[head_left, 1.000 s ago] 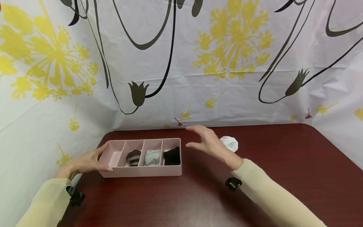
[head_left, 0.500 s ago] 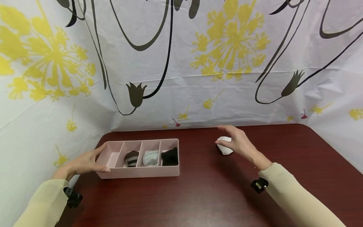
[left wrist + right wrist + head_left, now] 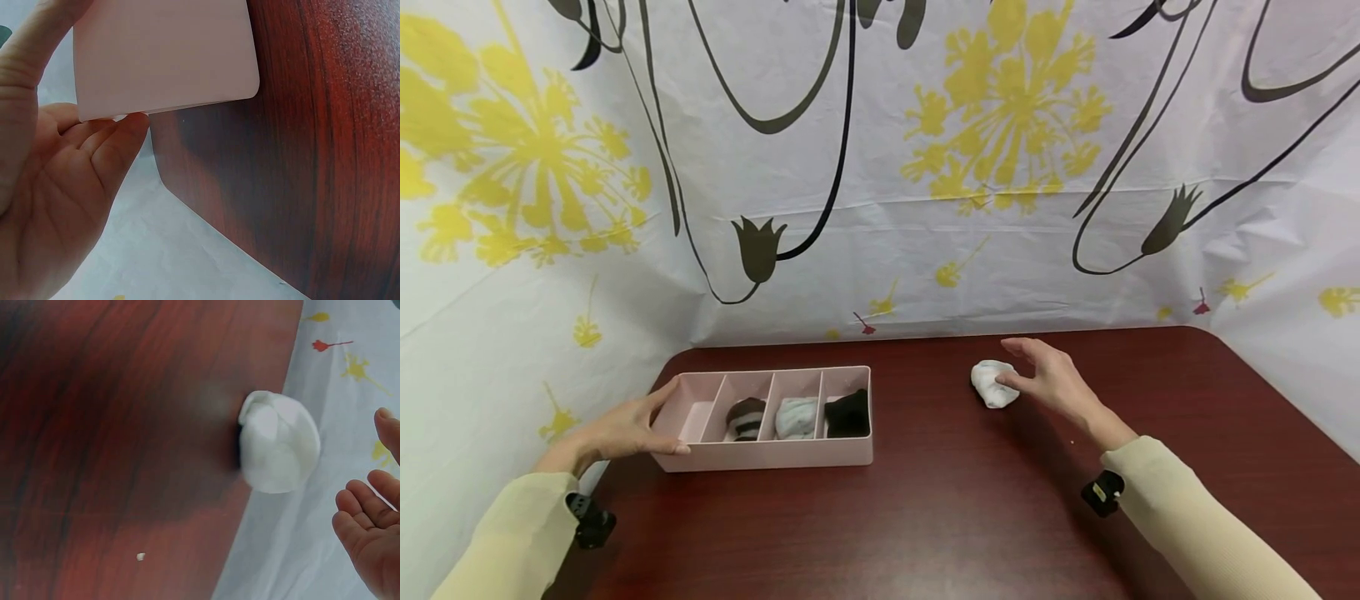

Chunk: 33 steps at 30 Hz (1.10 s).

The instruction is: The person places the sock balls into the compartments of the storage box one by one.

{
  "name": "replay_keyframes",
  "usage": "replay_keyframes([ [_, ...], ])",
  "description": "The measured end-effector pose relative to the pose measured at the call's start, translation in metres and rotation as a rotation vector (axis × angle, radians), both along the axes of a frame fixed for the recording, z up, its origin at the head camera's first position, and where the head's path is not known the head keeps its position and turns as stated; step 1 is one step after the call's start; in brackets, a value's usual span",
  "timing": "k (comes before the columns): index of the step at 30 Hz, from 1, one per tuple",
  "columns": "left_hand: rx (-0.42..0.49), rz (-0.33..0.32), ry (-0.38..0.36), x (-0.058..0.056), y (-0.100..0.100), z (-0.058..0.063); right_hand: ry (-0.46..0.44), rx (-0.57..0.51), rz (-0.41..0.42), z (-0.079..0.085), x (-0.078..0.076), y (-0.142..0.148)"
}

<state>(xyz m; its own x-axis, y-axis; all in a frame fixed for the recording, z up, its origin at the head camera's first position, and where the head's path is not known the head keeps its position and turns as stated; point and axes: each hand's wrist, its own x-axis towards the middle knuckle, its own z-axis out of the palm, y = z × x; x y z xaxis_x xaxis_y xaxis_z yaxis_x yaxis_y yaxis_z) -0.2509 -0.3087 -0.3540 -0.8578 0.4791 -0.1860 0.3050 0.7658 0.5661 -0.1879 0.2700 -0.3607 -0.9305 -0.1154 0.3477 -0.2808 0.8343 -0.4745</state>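
1. Right grip (image 3: 1063, 392) hangs over the worktop (image 3: 925, 517) with fingers and thumb spread apart, pinching nothing.
2. Just to the left of the right grip, near its thumb tip, the white bundle (image 3: 988, 383) lies on the worktop. In the head view the thumb overlaps it, but the right wrist view shows a gap, so they are not touching. It looks like soft, rolled cloth; the wide opening between thumb and fingers probably suits its rounded, loose shape.
3. Left grip (image 3: 613, 432) clasps the end of the pink box (image 3: 775, 455) closest to it. The thumb lies along the wall facing the person while the fingers reach towards the far corner. This hold across the end likely steadies the box, which seems light enough to slide if bumped.
4. Going right from the left grip, 3 dividers make 4 compartments. The 2nd holds a striped bundle (image 3: 747, 419), the 3rd a pale grey bundle (image 3: 797, 418) and the 4th a black bundle (image 3: 847, 414). The dividers presumably keep the bundles apart, 1 to a compartment.
5. Behind both grips, beyond the worktop's far edge, hangs a patterned cloth (image 3: 880, 167), perhaps as a plain screen for the scene. Each wrist below its grip carries a small black device, apparently the wrist camera, set clear of the fingers.
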Motion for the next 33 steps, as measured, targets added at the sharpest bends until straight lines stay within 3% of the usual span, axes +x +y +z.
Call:
replay_keyframes([
  [8, -0.030, 0.002, 0.002, 0.000, 0.000, 0.000, -0.050, -0.016, 0.001, -0.015, -0.005, 0.008],
  [16, -0.011, 0.007, -0.011, 0.000, 0.000, -0.001, -0.044, -0.002, 0.012, -0.028, -0.012, 0.014],
  [33, -0.034, -0.002, -0.005, -0.001, -0.001, 0.001, -0.052, 0.009, 0.025, -0.037, -0.023, 0.010],
])
